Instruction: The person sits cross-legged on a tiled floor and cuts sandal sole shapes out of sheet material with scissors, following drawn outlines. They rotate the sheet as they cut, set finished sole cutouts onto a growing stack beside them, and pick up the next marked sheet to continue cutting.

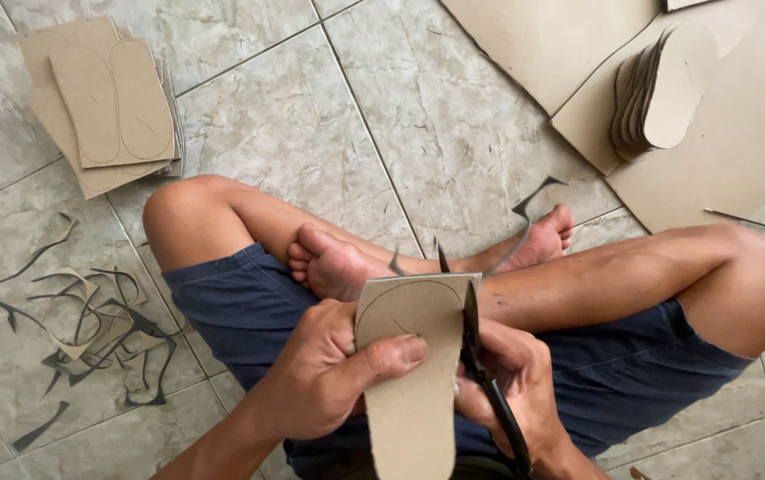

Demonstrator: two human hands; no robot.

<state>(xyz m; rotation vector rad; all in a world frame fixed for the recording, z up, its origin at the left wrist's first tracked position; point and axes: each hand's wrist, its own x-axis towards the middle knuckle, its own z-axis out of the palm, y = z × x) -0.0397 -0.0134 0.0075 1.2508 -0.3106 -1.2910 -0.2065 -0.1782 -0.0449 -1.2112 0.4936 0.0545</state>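
A person sits cross-legged on a tiled floor [382, 116], the left hand [325, 378] clamped on a cardboard piece [414, 356] above the lap. The right hand [511, 382], just right of that cardboard, grips black scissors [480, 356] cutting its edge. Cut soles [662, 84] are stacked far beyond it; scraps [98, 324] lie left of it.

A person seen from above wears dark navy blue fabric shorts [249, 307] with a stitched hem at each leg opening. The 2 legs, 2 feet, 2 forearms, left hand [325, 373] and right hand [511, 378] are all bare, without sleeves, shoes, rings or watch.
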